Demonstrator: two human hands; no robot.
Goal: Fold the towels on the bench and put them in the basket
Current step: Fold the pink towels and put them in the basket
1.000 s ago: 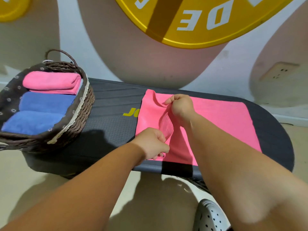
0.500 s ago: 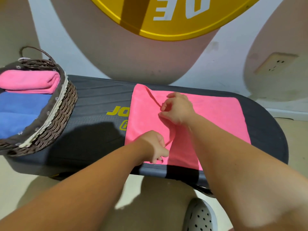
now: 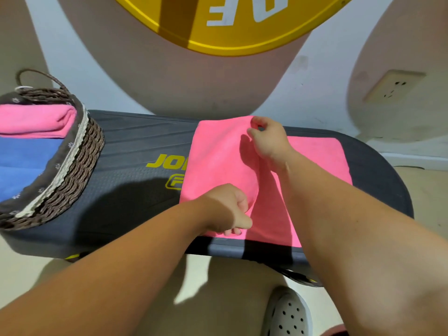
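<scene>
A pink towel (image 3: 218,161) lies on the dark bench (image 3: 135,185), its left part folded over toward the middle. My right hand (image 3: 269,139) pinches the far corner of that folded flap at the bench's back edge. My left hand (image 3: 228,209) grips the flap's near corner at the front edge. The woven basket (image 3: 72,170) stands on the bench's left end. It holds a folded pink towel (image 3: 36,120) and folded blue towels (image 3: 21,166).
A wall with a large yellow round sign (image 3: 230,23) rises behind the bench. A wall socket (image 3: 392,86) is at the right. My white perforated shoe (image 3: 288,314) is on the floor below the bench's front edge.
My right hand has moved away from me to the towel's far edge, spreading the flap flatter. The view has shifted right, so the basket sits further left.
</scene>
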